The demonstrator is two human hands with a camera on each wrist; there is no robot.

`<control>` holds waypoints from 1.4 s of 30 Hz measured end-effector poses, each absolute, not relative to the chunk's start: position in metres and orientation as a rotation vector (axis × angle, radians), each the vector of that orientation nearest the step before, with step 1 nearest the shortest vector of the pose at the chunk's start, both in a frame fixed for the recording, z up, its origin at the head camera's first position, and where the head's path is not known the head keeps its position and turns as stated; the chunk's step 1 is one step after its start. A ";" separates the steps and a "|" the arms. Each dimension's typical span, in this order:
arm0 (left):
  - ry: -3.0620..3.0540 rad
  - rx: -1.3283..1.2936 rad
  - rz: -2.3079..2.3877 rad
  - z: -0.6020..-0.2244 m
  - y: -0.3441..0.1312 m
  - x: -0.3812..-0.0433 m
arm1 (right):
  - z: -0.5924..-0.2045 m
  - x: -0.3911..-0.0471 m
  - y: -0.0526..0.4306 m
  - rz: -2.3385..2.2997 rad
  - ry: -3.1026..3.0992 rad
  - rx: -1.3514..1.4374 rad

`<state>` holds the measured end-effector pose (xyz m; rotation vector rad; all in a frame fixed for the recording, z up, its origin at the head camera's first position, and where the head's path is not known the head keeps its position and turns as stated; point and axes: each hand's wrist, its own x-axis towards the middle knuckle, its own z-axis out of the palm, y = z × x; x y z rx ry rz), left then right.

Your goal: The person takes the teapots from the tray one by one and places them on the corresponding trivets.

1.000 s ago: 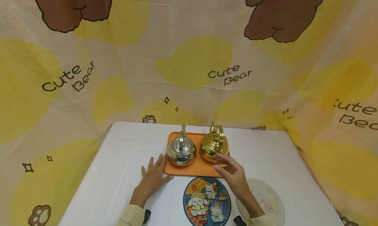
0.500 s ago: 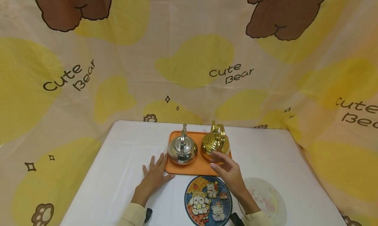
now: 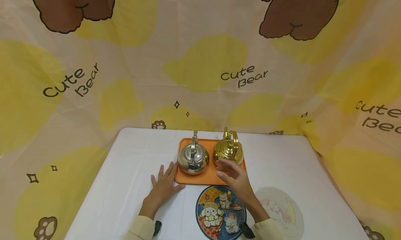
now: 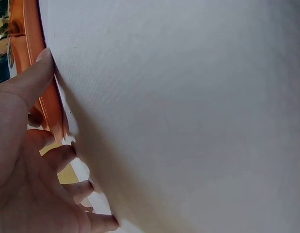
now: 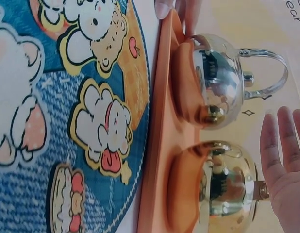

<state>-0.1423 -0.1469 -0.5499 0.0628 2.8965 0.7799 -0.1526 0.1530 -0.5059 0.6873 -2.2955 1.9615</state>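
Observation:
A silver teapot [image 3: 193,159] and a gold teapot [image 3: 228,151] stand upright side by side on an orange tray [image 3: 197,179]. My left hand [image 3: 163,189] rests on the white table with spread fingers at the tray's left edge; in the left wrist view its thumb [image 4: 36,75] touches the tray's rim. In the head view my right hand [image 3: 236,180] hovers in front of the gold teapot, covering its lower front. The right wrist view has those fingers [image 5: 271,145] loosely extended, apart from both teapots and holding nothing.
A round blue and orange mat with cartoon bears [image 3: 210,229] lies in front of the tray, partly under the right wrist. A pale round mat [image 3: 291,212] lies to its right. A patterned cloth [image 3: 200,66] hangs behind the white table [image 3: 125,177].
My right hand has drifted left, from the gold teapot's right front toward the gap between the teapots. The left hand stays at the tray's edge, and both teapots stand where they were.

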 end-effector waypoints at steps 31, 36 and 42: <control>2.882 0.051 0.793 -0.549 -0.146 -0.143 | -0.522 -0.168 0.114 2.096 -2.368 0.650; 2.886 0.049 0.794 -0.548 -0.145 -0.142 | -0.521 -0.169 0.110 2.105 -2.381 0.661; 2.891 0.046 0.791 -0.547 -0.145 -0.142 | -0.516 -0.175 0.105 2.087 -2.391 0.661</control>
